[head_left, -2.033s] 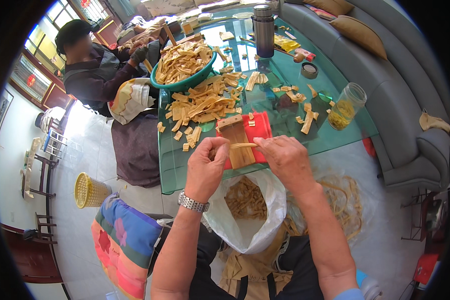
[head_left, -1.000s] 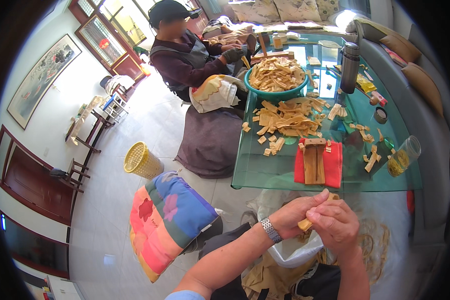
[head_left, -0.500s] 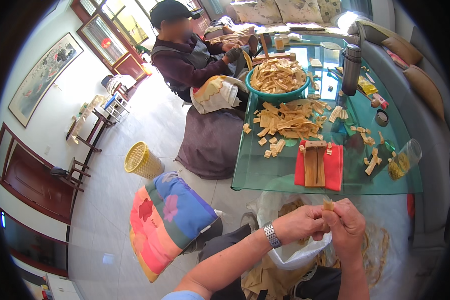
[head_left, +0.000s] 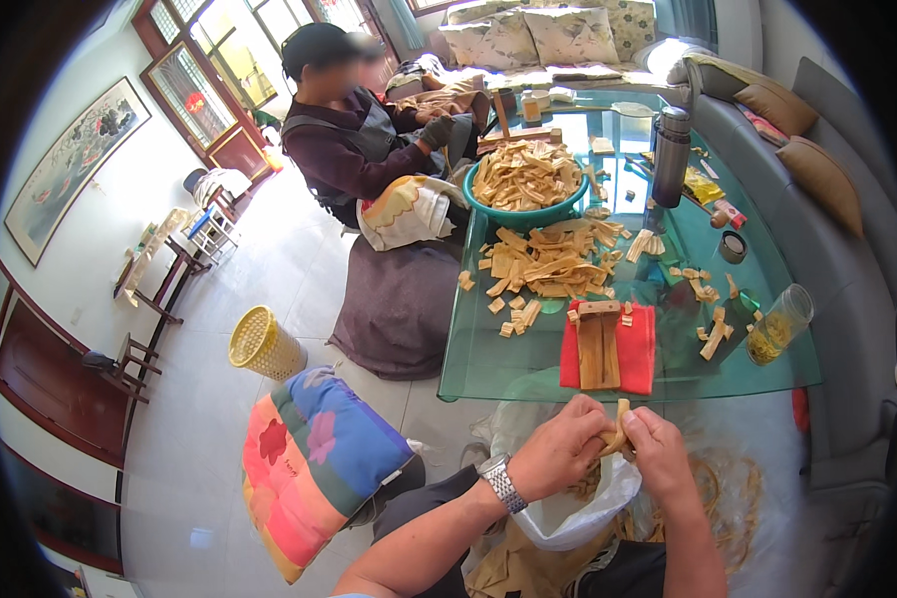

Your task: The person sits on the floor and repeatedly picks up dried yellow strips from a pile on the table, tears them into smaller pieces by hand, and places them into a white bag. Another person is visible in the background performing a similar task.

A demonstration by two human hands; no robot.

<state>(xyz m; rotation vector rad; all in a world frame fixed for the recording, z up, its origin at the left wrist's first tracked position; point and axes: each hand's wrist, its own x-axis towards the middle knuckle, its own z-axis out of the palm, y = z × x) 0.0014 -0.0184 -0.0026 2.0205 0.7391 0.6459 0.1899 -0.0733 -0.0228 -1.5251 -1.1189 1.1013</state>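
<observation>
Right of centre, glass table (head_left: 728, 377): stretches from the upper frame down to just above the working hands, which are off its near edge.
White bag (head_left: 568, 525): gapes at lower centre-right, its mouth beneath the hands as they look from my spot.
Green basin (head_left: 523, 217): upper centre, heaped with pale pieces (head_left: 528, 169); more lie strewn on the glass below it.
Red cloth (head_left: 640, 354): near edge of the table, right of centre, with the wooden block (head_left: 598, 349) on top, just up the frame from the fingers.
Left hand (head_left: 558, 448): from the lower left, thumb and fingers closed together on the strip, no gap showing.
Right hand (head_left: 658, 453): from the lower right, thumb and fingertips pinching the same strip; neither hand is nearer, both touch it.
Strip (head_left: 622, 414): between the two hands, right of centre; its upper end points up the frame, the rest slants to lower left.
Strip's look: straw-yellow, narrow, seemingly bent or curled at the grip; fingers cover too much to tell whether it's folded.
</observation>
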